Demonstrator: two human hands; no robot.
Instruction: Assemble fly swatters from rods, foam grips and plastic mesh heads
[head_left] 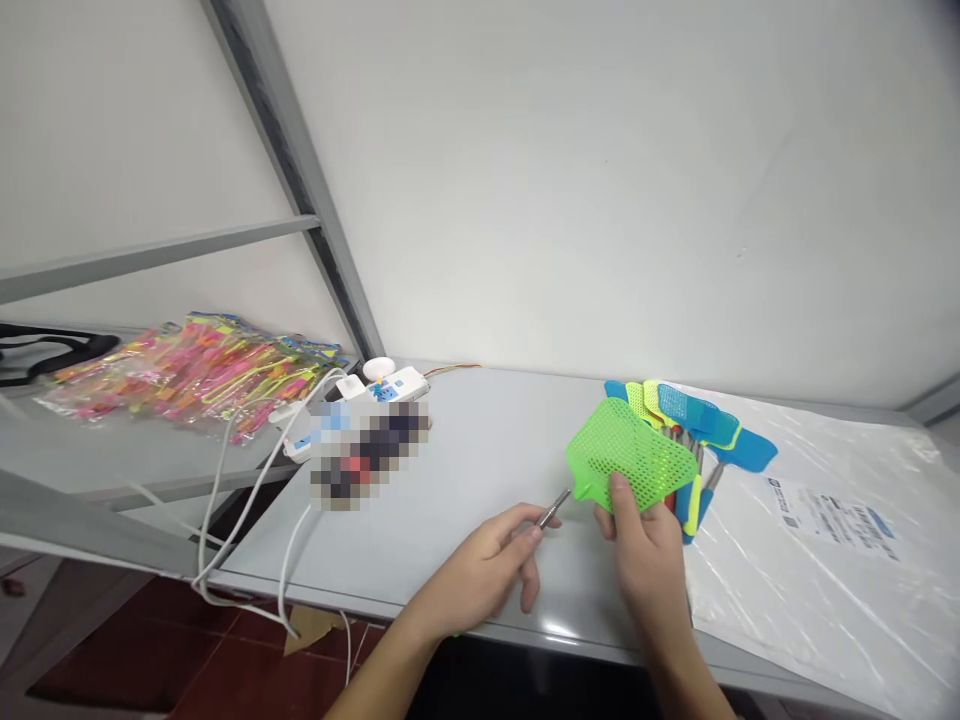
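My right hand (646,545) pinches a bright green perforated fly swatter head (626,455), thumb on its face and fingers behind it. In my left hand (484,570) is a thin silver metal rod (553,510), gripped between thumb and fingers. The rod's tip meets the narrow neck of the green head; whether it is inserted there I cannot tell. A speck of green shows below my left wrist, mostly hidden. Just beyond my right hand lies a pile of blue and yellow-green fly swatters (697,420) with metal rods and coloured grips.
A white plastic mailing bag (825,570) with a printed label covers the table's right side. Power strips (401,385) with white cables (247,490) and a blurred dark object (371,455) are on the left. Colourful bagged items (217,370) lie on a shelf beyond a metal post (300,180).
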